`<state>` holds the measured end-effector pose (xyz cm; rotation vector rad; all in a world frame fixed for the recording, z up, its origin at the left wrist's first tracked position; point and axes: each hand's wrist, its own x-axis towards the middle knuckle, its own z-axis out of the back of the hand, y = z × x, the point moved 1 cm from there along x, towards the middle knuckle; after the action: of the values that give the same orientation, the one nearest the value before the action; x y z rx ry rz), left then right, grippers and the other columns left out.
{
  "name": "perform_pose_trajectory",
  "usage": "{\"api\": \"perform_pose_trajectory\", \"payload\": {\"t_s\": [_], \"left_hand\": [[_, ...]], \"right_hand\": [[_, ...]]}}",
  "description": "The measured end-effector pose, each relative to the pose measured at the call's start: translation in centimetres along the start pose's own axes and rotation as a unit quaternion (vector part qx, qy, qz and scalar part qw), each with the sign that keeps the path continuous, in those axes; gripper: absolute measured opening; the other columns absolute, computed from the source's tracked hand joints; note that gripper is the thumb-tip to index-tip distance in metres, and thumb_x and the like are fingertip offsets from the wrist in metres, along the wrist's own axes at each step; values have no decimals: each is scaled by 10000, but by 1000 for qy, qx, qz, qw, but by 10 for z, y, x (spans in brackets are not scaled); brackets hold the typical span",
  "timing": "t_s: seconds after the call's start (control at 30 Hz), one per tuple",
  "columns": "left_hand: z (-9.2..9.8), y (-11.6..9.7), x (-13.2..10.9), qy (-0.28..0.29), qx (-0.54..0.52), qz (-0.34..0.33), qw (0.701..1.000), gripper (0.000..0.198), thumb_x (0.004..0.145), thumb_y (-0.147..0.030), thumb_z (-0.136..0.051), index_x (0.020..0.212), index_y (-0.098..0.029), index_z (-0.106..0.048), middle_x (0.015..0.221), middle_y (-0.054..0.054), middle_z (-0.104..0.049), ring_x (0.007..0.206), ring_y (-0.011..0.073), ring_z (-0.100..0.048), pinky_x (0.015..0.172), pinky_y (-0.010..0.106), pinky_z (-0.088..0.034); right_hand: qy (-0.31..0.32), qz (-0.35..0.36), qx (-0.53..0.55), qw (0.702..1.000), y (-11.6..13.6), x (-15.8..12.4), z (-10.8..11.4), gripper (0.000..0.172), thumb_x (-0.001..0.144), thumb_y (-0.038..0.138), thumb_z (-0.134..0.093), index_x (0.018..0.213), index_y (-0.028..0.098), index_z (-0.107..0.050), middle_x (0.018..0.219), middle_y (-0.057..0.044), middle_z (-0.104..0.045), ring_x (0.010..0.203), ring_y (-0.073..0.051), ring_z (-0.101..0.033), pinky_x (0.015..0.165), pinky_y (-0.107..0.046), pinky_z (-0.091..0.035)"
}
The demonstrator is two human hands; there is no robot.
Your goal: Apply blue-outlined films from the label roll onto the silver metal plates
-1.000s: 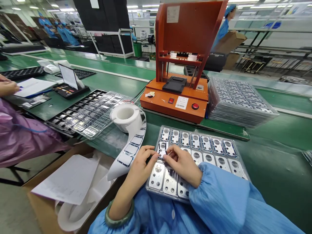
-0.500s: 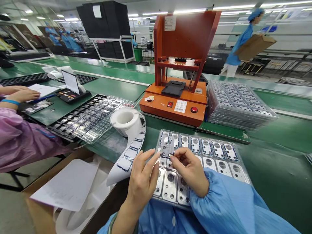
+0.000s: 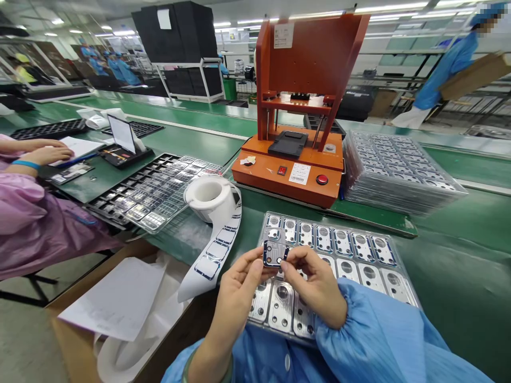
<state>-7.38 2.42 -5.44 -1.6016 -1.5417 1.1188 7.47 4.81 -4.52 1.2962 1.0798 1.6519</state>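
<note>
Fingertips of left hand (image 3: 240,286) and right hand (image 3: 317,283) pinch a dark-edged metal plate (image 3: 274,252)
It sits between both, over the clear blister tray (image 3: 401,266), long axis pointing away

**No legible txt on any label**

Orange upright machine (image 3: 271,183), beyond the right hand (image 3: 319,287), has a white rectangular paper label (image 3: 283,35) on its upper panel, print too small to read. Lower front: white rectangular barcode sticker (image 3: 299,174), bars approx. visible, nos. & wording illegible. Just beside it, red rectangular switch (image 3: 282,170), marks unreadable. Far beyond the left hand (image 3: 241,282), small white sheet (image 3: 164,19) on tall black boxy unit (image 3: 191,37): no txt legible. Large loose white paper (image 3: 117,298), left of that hand: any print illeg.
</note>
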Motion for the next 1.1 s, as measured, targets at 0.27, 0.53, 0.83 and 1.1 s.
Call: {"api": "perform_pose_trajectory", "payload": {"t_s": [0.27,0.53,0.83,1.1], "left_hand": [[3,2,1,-25,20,5,999,276,754,-324,-698,978,-167,-663,898,59,-736,799,187,-693,834,343,-547],[3,1,-2,-70,138,-44,987,297,768,-382,-659,960,-155,-663,867,63,-724,763,178,-680,737,284,-550],[3,-5,-7,-72,233,-112,963,196,831,-345,-579,924,-183,-636,814,15,-687,696,129,-634,652,215,-510],[1,-3,-8,-87,303,-188,930,213,875,-337,-506,996,-186,-594,858,31,-668,797,160,-637,718,248,-504]], "right_hand": [[9,9,-29,1000,-1,1,-1,45,841,166,-556,859,208,-550,714,26,-555,607,-116,-531,568,-221,-451],[24,33,-62,997,-1,-1,-3,51,846,158,-541,849,209,-549,733,12,-569,617,-122,-528,573,-233,-450],[60,36,-55,996,0,-3,-6,69,841,137,-540,851,205,-544,737,13,-550,614,-115,-524,557,-224,-435],[85,33,-62,994,0,-3,-5,33,851,174,-531,850,206,-535,723,3,-552,605,-130,-530,543,-244,-441]]}}
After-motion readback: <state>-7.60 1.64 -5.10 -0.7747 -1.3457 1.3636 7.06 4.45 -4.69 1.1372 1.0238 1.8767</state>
